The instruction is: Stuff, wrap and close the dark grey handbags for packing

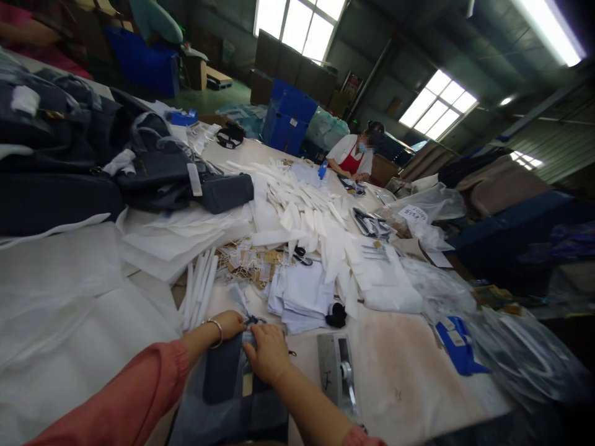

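Observation:
A dark navy bag (220, 378) lies flat before me at the table's near edge, partly under clear, shiny film. At its top end, my left hand (229, 324) pinches a dark strap (252, 320) wrapped in film. My right hand (269, 354) is beside it, its fingers curled over the bag's top part with the thumb lower down. Its fingertips are partly hidden. A small metal clip (292, 353) sticks out by the right hand. Beyond the hands are a stack of white sheets (302, 291) and a heap of tags with strings (246, 260).
A grey metal tape dispenser (332, 371) stands to the right. White paper sheets (83, 310) cover the left. Dark bags (158, 173) are piled at the back left; white strips (302, 204) fill the middle. A blue holder (458, 347) and plastic bags (520, 353) lie right. A co-worker (351, 155) sits opposite.

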`<state>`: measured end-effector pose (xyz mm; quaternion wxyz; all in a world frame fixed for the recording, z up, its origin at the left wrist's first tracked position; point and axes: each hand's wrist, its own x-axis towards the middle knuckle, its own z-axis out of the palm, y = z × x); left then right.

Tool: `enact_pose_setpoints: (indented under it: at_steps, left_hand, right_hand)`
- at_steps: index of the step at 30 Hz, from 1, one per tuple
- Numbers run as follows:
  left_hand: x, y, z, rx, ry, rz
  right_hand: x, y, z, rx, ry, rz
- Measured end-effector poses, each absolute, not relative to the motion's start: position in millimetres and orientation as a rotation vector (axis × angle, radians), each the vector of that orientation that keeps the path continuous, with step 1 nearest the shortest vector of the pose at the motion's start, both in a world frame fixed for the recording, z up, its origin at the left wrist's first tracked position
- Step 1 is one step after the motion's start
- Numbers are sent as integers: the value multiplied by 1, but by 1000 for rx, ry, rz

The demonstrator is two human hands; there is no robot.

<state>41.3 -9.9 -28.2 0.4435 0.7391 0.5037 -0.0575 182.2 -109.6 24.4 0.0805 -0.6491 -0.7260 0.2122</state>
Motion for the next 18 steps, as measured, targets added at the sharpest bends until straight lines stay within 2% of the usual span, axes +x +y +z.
enact_pose_setpoints:
  at_steps: [18]
  left_hand:
    - [57,-11,-47,1752,1131,-248]
  right_hand:
    - [188,-118,17,-1968,-1998,763]
